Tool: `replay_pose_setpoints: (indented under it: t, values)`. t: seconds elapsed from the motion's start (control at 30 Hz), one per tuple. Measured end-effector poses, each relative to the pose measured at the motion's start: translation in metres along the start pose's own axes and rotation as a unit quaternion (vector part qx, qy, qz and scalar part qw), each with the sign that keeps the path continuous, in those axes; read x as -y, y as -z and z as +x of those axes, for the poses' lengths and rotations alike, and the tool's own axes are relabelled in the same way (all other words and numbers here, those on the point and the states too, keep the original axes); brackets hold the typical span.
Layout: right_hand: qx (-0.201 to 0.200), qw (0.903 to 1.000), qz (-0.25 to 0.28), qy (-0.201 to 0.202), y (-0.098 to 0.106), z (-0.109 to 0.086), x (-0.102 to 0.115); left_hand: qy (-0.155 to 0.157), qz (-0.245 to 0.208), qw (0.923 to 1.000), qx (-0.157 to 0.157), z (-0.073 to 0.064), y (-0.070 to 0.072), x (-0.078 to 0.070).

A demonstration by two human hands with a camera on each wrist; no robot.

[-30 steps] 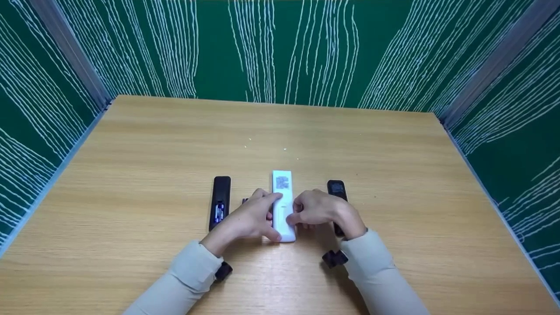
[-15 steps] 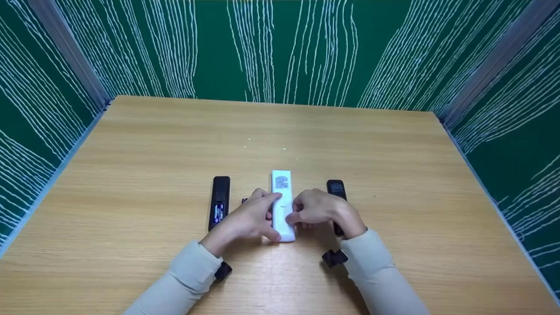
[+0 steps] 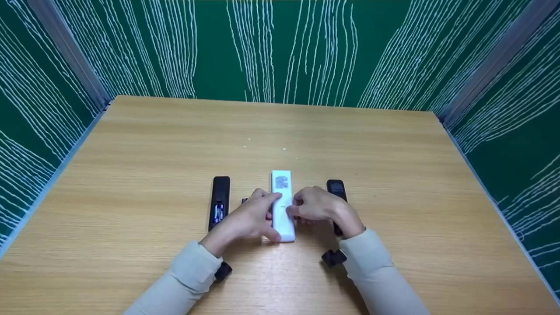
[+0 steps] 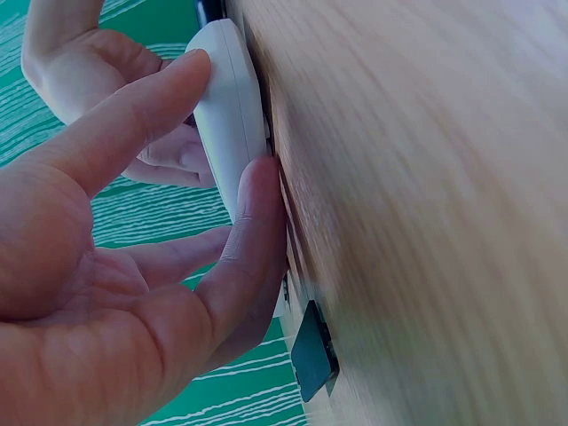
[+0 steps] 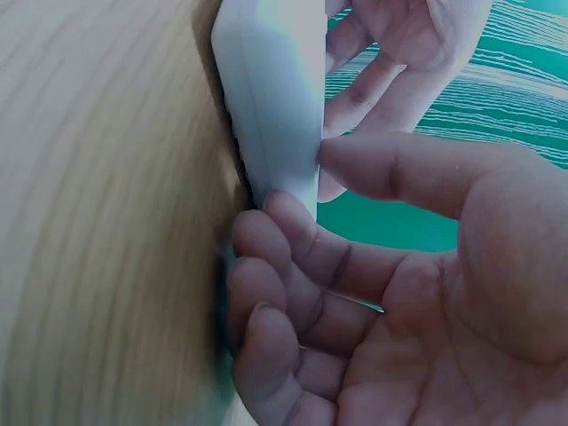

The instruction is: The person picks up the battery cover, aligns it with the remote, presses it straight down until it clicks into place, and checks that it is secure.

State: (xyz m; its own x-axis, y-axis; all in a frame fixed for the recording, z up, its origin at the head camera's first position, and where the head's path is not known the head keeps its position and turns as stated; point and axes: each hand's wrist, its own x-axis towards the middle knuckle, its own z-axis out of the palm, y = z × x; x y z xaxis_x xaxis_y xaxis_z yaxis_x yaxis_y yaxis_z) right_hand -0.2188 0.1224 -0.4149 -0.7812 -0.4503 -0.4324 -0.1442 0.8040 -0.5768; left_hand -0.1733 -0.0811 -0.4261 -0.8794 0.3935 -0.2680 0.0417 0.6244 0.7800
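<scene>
A white remote control (image 3: 282, 218) lies back side up on the table, a printed label near its far end. From the left, my left hand (image 3: 249, 217) grips it, with the thumb and fingers along its sides in the left wrist view. My right hand (image 3: 319, 204) pinches the right edge; in the right wrist view its thumb touches the back face and curled fingers meet the side. A black remote (image 3: 220, 203) with its battery bay uncovered and batteries showing lies to the left. Another black remote (image 3: 337, 189) lies to the right, partly hidden by my right wrist.
A small dark flat piece (image 4: 315, 353) rests on the table beside my left hand, mostly hidden in the head view. White specks dot the wooden tabletop (image 3: 280, 127) farther back. Green walls with white streaks (image 3: 218, 48) enclose the table's back and sides.
My right hand's thumb has slid slightly toward the far end along the white remote control's right edge. The left hand and the remote control stay in place.
</scene>
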Motion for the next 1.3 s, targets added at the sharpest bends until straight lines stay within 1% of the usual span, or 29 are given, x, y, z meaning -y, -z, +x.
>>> replay_pose_setpoints:
  t: [0.1,0.27,0.37,0.57,0.67,1.03,1.3]
  values:
    - [-0.007,1.0000,-0.004,-0.001,-0.0006,0.0015,-0.0002,-0.001,0.000,1.0000,-0.001,0.0000,-0.0004,0.0007]
    - [-0.028,0.9994,-0.015,0.011,-0.0011,0.0034,-0.0011,-0.009,0.000,0.9999,-0.006,-0.0001,-0.0014,0.0012]
    - [-0.033,0.9992,-0.016,0.014,-0.0014,0.0040,-0.0018,-0.009,0.001,0.9999,-0.007,0.0000,-0.0017,0.0010]
    - [-0.023,0.9993,-0.026,0.013,-0.0003,0.0027,-0.0013,-0.006,0.002,1.0000,-0.005,0.0001,-0.0014,0.0003]
    - [-0.016,0.9995,-0.029,0.006,0.0002,0.0017,-0.0003,-0.007,0.003,1.0000,-0.004,0.0000,-0.0011,0.0002]
    - [0.007,0.9997,-0.020,-0.009,0.0017,-0.0014,0.0023,-0.011,0.011,0.9999,-0.004,-0.0004,-0.0006,0.0008]
    - [0.021,0.9992,-0.034,-0.008,0.0015,-0.0051,0.0031,-0.012,0.006,0.9999,-0.005,0.0001,-0.0007,0.0003]
